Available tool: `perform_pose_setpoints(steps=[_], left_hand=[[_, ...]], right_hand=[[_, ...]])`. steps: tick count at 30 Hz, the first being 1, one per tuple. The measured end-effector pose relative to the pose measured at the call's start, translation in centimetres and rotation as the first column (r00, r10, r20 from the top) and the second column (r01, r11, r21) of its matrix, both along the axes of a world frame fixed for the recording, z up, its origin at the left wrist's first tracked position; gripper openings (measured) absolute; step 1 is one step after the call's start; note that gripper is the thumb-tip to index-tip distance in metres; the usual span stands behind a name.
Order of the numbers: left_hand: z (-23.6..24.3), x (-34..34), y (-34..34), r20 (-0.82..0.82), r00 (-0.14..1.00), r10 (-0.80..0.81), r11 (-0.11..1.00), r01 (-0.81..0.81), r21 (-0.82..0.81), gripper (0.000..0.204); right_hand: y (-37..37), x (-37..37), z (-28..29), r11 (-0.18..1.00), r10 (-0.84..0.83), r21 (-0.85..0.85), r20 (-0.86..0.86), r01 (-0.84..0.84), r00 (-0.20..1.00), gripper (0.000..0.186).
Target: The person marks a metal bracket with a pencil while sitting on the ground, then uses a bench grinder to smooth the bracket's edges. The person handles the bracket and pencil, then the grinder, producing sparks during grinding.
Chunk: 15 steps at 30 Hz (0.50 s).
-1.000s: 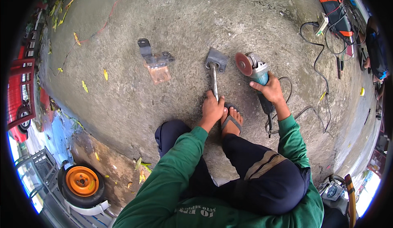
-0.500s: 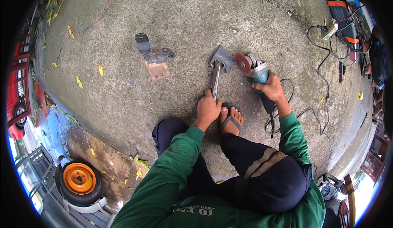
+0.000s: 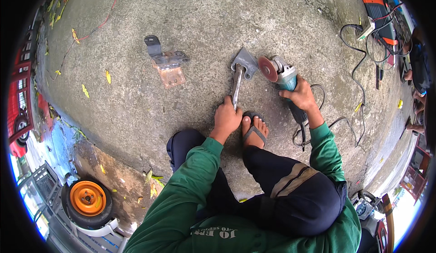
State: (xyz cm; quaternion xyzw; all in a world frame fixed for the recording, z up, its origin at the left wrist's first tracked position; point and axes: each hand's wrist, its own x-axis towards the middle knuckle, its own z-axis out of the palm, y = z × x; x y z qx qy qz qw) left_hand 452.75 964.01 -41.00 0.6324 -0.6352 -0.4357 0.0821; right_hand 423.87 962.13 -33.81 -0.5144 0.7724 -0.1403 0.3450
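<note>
My left hand (image 3: 227, 118) is closed around the handles of metal pliers (image 3: 237, 84), which look like locking pliers. Their far end meets a small dark grey metal plate (image 3: 245, 60) with a rounded lug, lying on the concrete. How the jaws grip the plate is too small to make out. In my right hand (image 3: 300, 95) is a teal angle grinder (image 3: 287, 78), fingers wrapped round its body. Its reddish disc (image 3: 268, 69) faces the plate from the right, with a narrow gap between them. Whether the disc spins cannot be told.
A bent bracket (image 3: 167, 63), part black and part rusty, lies left of the plate. The grinder's black cord (image 3: 356, 130) loops to the right, toward an orange-and-black machine (image 3: 380, 21). A spare wheel (image 3: 87, 198) is at lower left. Another person's hand (image 3: 408, 75) shows at the right edge.
The view has shifted slightly, so the bracket, plate and pliers appear a little further left. Both hands keep their holds, and the disc stays beside the plate.
</note>
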Motion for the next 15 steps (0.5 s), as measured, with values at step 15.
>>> perform_pose_setpoints(steps=[15], left_hand=[[-0.3, -0.02, 0.08, -0.026, 1.0, 0.007, 1.0, -0.007, -0.005, 0.041]], right_hand=[[0.04, -0.21, -0.02, 0.998, 0.047, 0.038, -0.039, -0.045, 0.998, 0.072]])
